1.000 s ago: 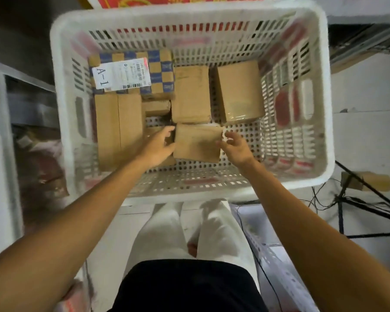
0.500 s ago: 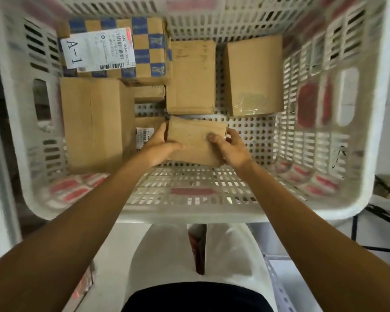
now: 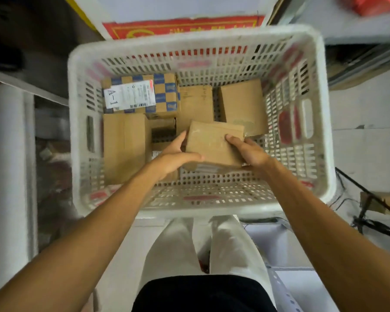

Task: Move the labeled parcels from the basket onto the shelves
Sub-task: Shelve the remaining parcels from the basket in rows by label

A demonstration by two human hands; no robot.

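**Both hands hold a plain brown parcel inside the white basket**

Nearest the camera are a black top (image 3: pixel 203 293) and white trousers (image 3: pixel 173 248), with two bare forearms reaching forward over the near rim of the white slotted basket (image 3: pixel 212 210).

The left hand (image 3: pixel 173 154) grips the left edge of the held parcel (image 3: pixel 214 143); its thumb lies across the near left corner and its fingers (image 3: pixel 181 137) run up the side. The right hand (image 3: pixel 250 152) grasps the right side, thumb pressed on the top face and the other fingers curled round the edge. The held parcel is a small, flat carton of plain brown cardboard, slightly scuffed, with no label on the face that shows. It sits tilted in the middle of the basket, and its far edge overlaps the boxes behind it.

Left of the hands stands a long brown box (image 3: pixel 124 147) against the basket's left wall. Under the left wrist a labelled carton (image 3: pixel 154 154) shows a sliver of white print. Beyond it lies a small brown box (image 3: pixel 162 123).

Along the far wall sit three more parcels: a blue-and-tan checkered parcel (image 3: pixel 164 93) bearing a white label (image 3: pixel 128 94) marked "A-1", a middle brown box (image 3: pixel 196 102), and a right brown box (image 3: pixel 241 104) with clear tape at its near edge.

Past the basket is a red banner (image 3: pixel 182 25). Black cables (image 3: pixel 369 199) trail over the floor at right.
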